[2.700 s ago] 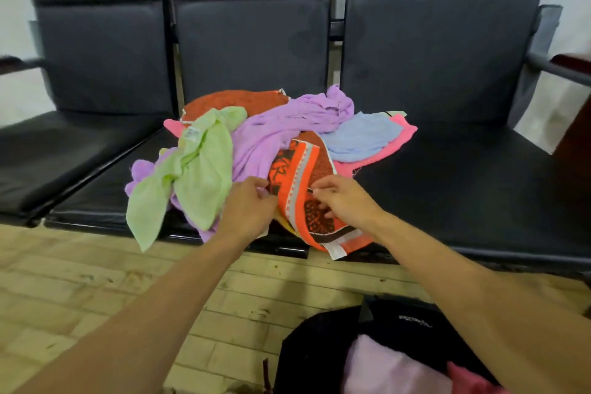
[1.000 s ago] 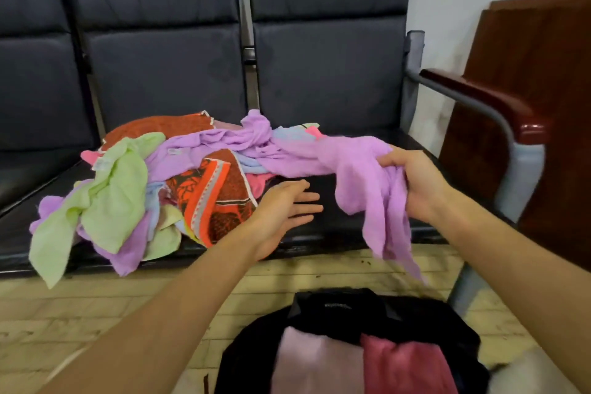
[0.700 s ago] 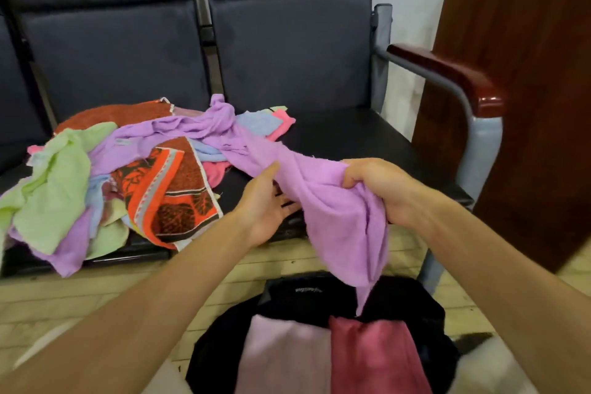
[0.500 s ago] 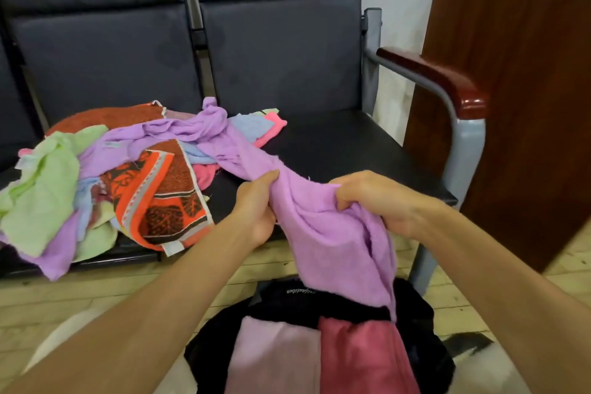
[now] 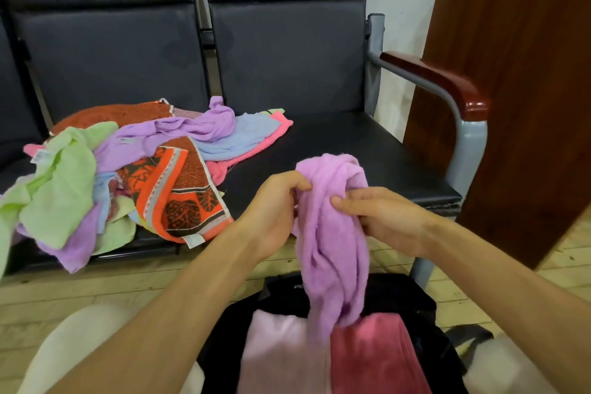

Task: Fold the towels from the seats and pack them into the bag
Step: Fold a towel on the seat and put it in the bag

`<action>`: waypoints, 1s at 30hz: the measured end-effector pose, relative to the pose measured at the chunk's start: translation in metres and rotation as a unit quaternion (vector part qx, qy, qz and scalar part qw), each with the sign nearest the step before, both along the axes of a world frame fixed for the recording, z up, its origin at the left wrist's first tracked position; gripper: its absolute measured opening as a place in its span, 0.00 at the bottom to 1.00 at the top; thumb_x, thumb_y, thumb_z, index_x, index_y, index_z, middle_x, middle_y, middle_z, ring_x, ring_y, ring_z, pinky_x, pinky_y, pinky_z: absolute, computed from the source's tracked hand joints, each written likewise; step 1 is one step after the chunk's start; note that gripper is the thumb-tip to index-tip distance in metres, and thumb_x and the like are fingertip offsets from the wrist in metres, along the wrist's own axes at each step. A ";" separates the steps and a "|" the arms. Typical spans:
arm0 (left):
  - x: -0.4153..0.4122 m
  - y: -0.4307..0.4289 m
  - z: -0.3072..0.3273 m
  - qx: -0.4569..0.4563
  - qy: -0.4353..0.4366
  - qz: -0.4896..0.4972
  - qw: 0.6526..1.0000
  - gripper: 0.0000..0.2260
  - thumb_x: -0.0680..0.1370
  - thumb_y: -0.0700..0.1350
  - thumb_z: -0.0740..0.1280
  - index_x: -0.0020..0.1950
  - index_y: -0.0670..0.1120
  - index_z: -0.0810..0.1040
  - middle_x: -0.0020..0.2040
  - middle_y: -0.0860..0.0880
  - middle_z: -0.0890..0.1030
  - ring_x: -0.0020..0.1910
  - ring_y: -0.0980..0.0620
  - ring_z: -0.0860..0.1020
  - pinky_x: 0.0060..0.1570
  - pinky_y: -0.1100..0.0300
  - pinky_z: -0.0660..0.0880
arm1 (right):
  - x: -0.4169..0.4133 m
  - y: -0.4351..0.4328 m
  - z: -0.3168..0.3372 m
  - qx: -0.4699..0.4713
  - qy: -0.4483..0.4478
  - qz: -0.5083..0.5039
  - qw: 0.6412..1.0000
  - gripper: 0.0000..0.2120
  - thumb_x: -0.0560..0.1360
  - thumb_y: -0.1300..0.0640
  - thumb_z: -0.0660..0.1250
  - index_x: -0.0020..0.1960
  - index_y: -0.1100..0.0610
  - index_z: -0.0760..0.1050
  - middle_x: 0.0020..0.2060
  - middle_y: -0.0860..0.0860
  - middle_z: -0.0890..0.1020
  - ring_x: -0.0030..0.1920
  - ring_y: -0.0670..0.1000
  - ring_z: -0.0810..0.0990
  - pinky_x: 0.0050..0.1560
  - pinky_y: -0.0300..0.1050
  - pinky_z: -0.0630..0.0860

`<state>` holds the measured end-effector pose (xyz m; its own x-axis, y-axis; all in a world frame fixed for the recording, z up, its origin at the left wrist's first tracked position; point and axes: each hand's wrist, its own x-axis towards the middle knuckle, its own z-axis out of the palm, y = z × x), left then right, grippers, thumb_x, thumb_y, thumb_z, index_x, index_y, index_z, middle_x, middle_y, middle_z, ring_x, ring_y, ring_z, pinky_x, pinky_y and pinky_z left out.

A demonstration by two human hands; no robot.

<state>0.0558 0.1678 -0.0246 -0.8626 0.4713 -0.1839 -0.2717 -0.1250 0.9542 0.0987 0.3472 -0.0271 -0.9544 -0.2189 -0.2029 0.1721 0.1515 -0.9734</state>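
Both hands hold one lilac towel (image 5: 332, 233) in the air, just in front of the seat edge and above the open bag (image 5: 399, 301) on the floor. The left hand (image 5: 275, 201) pinches a bunch of cloth near the top between thumb and fingers; the right hand (image 5: 380, 214) grips it just beside, thumb pressed into the fabric, fingers curled behind. The towel's top humps over between the two grips and the rest hangs down in a loose, twisted rope whose tip touches, or all but touches, the folded pale pink (image 5: 281, 352) and deep pink (image 5: 377, 355) towels already in the bag.

The remaining towels lie in a heap (image 5: 144, 169) on the seat (image 5: 351, 150) to the left: green, a second lilac one, an orange patterned one, blue, pink and a rust-coloured one at the back, all tangled and overlapping.

The towel looks like thin terry: light, soft and limp, with no stiffness of its own, so it takes whatever shape the grips give it. It should not slip, as the pile catches on skin, but bunched like this it cannot be folded. My judgement is that the hands need to work along the hem to find two neighbouring corners, hold one in each grip and draw them apart so the cloth hangs flat. The empty part of the seat to the right of the heap would serve as a surface to lay it on.
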 end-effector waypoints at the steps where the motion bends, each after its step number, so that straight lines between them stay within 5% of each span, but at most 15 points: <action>1: 0.001 -0.001 0.001 0.010 -0.009 -0.013 1.000 0.20 0.72 0.44 0.61 0.63 0.44 0.78 0.59 0.44 0.81 0.58 0.46 0.79 0.58 0.49 0.74 | -0.001 0.001 0.002 0.019 0.010 -0.015 1.000 0.14 0.76 0.53 0.69 0.59 0.59 0.80 0.54 0.52 0.84 0.57 0.53 0.82 0.63 0.54 0.75; 7: 0.006 -0.002 -0.001 -0.041 0.021 -0.024 0.999 0.13 0.76 0.40 0.69 0.59 0.42 0.79 0.55 0.43 0.83 0.54 0.46 0.82 0.57 0.49 0.78 | -0.001 0.005 0.003 0.024 -0.003 -0.022 0.999 0.15 0.78 0.55 0.65 0.58 0.64 0.79 0.54 0.56 0.84 0.57 0.57 0.82 0.66 0.59 0.73; 12: 0.004 -0.004 -0.005 -0.129 0.038 -0.054 0.990 0.12 0.78 0.34 0.63 0.61 0.41 0.77 0.58 0.40 0.81 0.57 0.46 0.80 0.60 0.49 0.75 | 0.007 0.002 -0.006 -0.002 -0.045 -0.016 0.999 0.17 0.79 0.53 0.64 0.60 0.64 0.78 0.55 0.59 0.83 0.58 0.59 0.81 0.64 0.58 0.74; 17: 0.006 -0.009 -0.005 -0.242 0.123 0.021 0.962 0.14 0.79 0.40 0.60 0.46 0.48 0.85 0.50 0.40 0.83 0.51 0.43 0.81 0.56 0.45 0.76 | 0.016 0.013 -0.003 0.028 -0.077 -0.064 0.995 0.22 0.74 0.44 0.69 0.52 0.63 0.82 0.49 0.59 0.85 0.52 0.58 0.84 0.58 0.54 0.79; 22: 0.012 -0.005 -0.002 -0.166 0.080 0.147 0.972 0.12 0.81 0.49 0.62 0.44 0.45 0.81 0.44 0.43 0.83 0.45 0.46 0.81 0.46 0.53 0.78 | 0.021 0.023 -0.006 0.108 -0.059 -0.068 0.990 0.12 0.76 0.51 0.69 0.43 0.59 0.84 0.42 0.54 0.85 0.44 0.52 0.83 0.46 0.46 0.79; 25: 0.015 -0.004 0.003 -0.134 0.051 0.192 0.971 0.13 0.78 0.56 0.65 0.43 0.48 0.79 0.41 0.47 0.82 0.43 0.50 0.80 0.43 0.56 0.78 | 0.020 0.026 -0.005 0.095 -0.031 -0.061 0.993 0.15 0.80 0.56 0.62 0.37 0.57 0.80 0.36 0.51 0.81 0.40 0.49 0.77 0.41 0.44 0.74; 30: 0.004 -0.017 0.001 -0.100 0.035 0.273 0.956 0.12 0.78 0.54 0.65 0.41 0.48 0.77 0.40 0.48 0.80 0.42 0.50 0.79 0.48 0.54 0.76 | 0.014 0.030 -0.011 0.223 0.030 -0.118 0.967 0.14 0.79 0.65 0.61 0.46 0.51 0.83 0.52 0.49 0.81 0.54 0.50 0.79 0.53 0.44 0.75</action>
